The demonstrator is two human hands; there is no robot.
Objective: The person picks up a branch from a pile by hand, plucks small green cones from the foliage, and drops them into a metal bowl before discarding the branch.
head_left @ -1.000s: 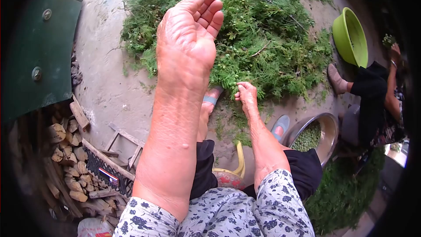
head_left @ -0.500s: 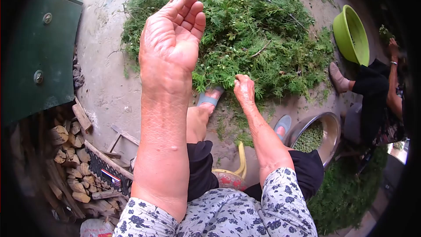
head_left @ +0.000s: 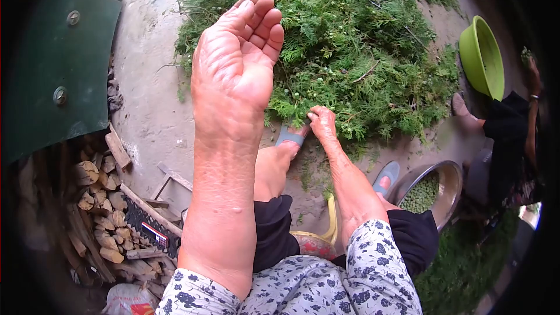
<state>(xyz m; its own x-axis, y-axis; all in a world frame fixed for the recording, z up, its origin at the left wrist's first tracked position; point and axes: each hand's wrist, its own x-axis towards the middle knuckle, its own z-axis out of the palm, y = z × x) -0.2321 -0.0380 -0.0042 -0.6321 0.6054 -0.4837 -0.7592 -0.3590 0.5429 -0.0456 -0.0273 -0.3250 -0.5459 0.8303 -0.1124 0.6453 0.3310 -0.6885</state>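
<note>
My left hand (head_left: pixel 239 52) is raised high toward the camera, palm up, its fingers loosely bent and nothing in it. Behind and below it, a big pile of cut evergreen branches (head_left: pixel 356 52) with scale-like leaves and small pale green cones covers the ground. At the near edge of that pile, my right hand (head_left: pixel 324 123) has thumb and fingers pinched together at an evergreen sprig (head_left: pixel 294 111). Whether a cone is between the fingertips is too small to tell. By my right knee, a metal basin (head_left: pixel 449 189) holds many small green cones (head_left: pixel 421 194).
A lime-green tub (head_left: pixel 482 58) stands on its side at the right, near a seated co-worker (head_left: pixel 513 134). Split firewood (head_left: pixel 105 221) and a black crate (head_left: pixel 151 227) lie at the left below a green metal panel (head_left: pixel 70 58). A yellow chair (head_left: pixel 329 221) is under me.
The whole view has shifted, so everything sits slightly farther right and lower. My right hand has drawn slightly back toward me at the pile's edge; my left hand keeps its pose.
</note>
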